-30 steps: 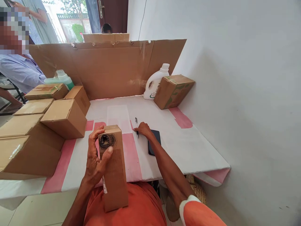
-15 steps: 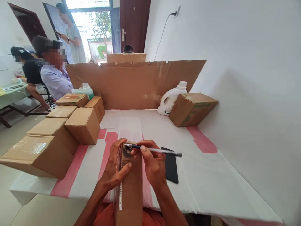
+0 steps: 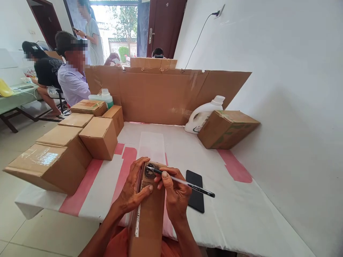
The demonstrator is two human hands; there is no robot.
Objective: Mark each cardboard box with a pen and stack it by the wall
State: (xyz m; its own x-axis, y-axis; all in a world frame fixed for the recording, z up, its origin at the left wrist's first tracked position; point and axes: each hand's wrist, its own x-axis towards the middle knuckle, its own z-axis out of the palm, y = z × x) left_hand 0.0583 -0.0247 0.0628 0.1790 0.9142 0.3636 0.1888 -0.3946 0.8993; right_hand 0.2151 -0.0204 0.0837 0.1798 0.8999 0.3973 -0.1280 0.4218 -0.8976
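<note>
A long cardboard box (image 3: 152, 217) stretches from my lap to the table's front edge. My left hand (image 3: 136, 185) is closed around its far left side, thumb on the top face. Between the thumb and fingers of my right hand (image 3: 175, 191) is a pen (image 3: 184, 182) with a clear barrel and black grip. Its tip points left, at a dark scribbled ring (image 3: 150, 172) on the far end of the box top. Whether the tip touches the cardboard is hard to tell. A black phone (image 3: 197, 203) lies just right of my right hand, partly behind it.
Several cardboard boxes (image 3: 98, 134) stand at the left, with a bottle of green liquid (image 3: 109, 100) behind them. A white jug (image 3: 199, 114) and a tilted box (image 3: 227, 130) are at the right near the wall. A cardboard panel (image 3: 155, 96) closes off the back; people sit and stand beyond.
The view has shifted slightly. My right hand has moved a little down and the pen now slopes more; the scribbled ring shows more fully. My left hand keeps its hold on the box.
</note>
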